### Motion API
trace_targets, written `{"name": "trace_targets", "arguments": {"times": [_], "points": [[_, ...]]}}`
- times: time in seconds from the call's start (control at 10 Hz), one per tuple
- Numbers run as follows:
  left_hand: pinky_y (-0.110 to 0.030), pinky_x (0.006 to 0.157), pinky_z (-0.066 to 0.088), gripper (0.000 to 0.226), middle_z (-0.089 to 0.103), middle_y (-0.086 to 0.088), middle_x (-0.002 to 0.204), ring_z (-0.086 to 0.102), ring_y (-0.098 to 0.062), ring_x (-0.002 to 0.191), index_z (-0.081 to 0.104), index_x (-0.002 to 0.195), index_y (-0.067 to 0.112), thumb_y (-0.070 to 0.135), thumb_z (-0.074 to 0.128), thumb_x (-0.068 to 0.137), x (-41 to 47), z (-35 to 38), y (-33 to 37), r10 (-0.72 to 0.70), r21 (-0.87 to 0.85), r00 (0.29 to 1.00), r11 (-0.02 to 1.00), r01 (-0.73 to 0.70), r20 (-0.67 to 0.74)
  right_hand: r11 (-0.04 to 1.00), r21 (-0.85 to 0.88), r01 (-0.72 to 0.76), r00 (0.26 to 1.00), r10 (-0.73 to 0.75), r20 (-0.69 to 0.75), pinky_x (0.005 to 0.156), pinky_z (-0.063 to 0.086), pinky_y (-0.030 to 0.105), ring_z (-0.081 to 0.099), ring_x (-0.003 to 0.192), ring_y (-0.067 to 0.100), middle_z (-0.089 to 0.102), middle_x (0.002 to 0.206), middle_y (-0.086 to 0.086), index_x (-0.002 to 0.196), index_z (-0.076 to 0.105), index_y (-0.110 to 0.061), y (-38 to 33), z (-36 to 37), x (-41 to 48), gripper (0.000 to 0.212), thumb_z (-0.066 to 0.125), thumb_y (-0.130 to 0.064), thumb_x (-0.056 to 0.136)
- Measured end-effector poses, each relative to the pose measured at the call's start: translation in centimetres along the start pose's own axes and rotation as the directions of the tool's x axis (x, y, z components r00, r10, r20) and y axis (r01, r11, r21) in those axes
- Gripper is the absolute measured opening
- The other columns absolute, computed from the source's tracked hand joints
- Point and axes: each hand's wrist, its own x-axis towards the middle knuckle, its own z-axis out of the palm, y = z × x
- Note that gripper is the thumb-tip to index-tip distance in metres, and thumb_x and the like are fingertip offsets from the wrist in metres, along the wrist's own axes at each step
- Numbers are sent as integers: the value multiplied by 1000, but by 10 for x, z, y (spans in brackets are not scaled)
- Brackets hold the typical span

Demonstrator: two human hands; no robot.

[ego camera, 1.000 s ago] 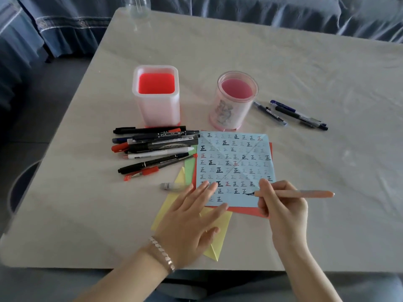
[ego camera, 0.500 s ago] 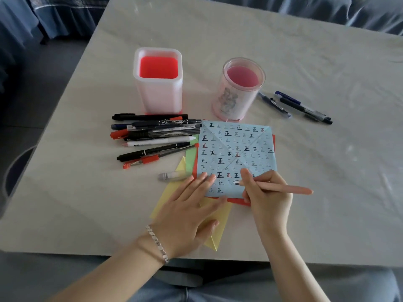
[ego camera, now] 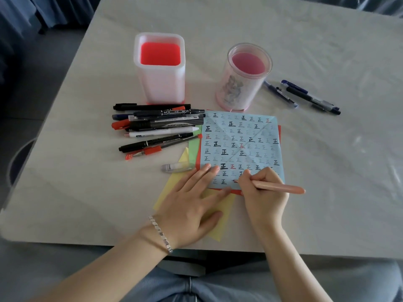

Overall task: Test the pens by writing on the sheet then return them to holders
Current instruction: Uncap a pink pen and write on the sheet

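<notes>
- Pale, marbled, stone-look table (ego camera: 305, 51) filling most of the view.
- Yellow paper sheet (ego camera: 169, 195) flat near its front edge, touching a green paper strip (ego camera: 193, 149).
- Blue draped fabric (ego camera: 32, 14) behind, far left.

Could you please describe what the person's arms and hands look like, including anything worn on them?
No sleeves or gloves are in view. The left hand has a silver bracelet of small linked pieces at its wrist. The right hand has nothing worn at its wrist. No rings show on the fingers of either hand.
</notes>
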Motion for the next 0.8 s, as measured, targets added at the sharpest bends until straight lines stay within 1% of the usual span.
{"name": "trace_targets", "arguments": {"times": [0.1,0.2,0.3,0.5,0.6,0.7,0.8], "points": [[-33,114,11,44,39,-16,143,25,-26,136,57,126,24,42,40,89,0,0,0,0,6,1000,1000,0,1,1000,-15,-8,1000,8,6,46,32,13,40,47,7,42,49,4,54,40,3,0,1,0,37,65,-6,80],[-32,114,10,44,39,-16,143,25,-26,136,58,126,24,42,40,89,0,0,0,-3,6,1000,1000,3,-1,1000,-17,-19,1000,20,12,46,32,13,40,47,6,44,50,6,55,41,2,0,1,0,36,65,-8,80],[-33,114,10,44,40,-16,142,25,-26,136,58,125,24,42,40,89,0,-1,1,-2,1,1000,1000,2,-4,999,-34,-16,1000,17,15,46,33,12,41,47,7,48,52,14,56,42,4,-2,1,0,34,64,-8,80],[-34,114,12,44,39,-16,143,25,-26,136,57,126,24,42,41,89,0,0,1,-4,7,1000,1000,4,-3,999,-41,-12,1000,13,19,46,33,11,43,47,7,51,53,17,55,43,3,-3,1,0,34,65,-8,80],[-34,114,12,44,39,-16,143,25,-26,136,57,126,24,43,41,89,0,0,0,-5,7,1000,1000,5,-3,999,-40,-9,1000,10,22,46,33,12,41,47,7,53,55,22,56,43,3,-3,1,0,34,65,-8,80],[-33,114,11,45,38,-15,143,24,-25,136,57,127,25,43,40,89,0,0,1,-4,12,1000,1000,4,0,999,-45,1,1000,0,22,46,33,12,43,46,7,51,49,14,54,44,2,-1,1,0,35,66,-8,80],[-34,114,11,44,39,-16,143,25,-26,136,57,126,25,42,41,89,0,0,1,-8,11,1000,1000,8,-3,998,-63,9,1000,-8,20,46,33,11,43,45,4,42,45,-2,53,43,-1,0,2,0,35,65,-8,79]]}}
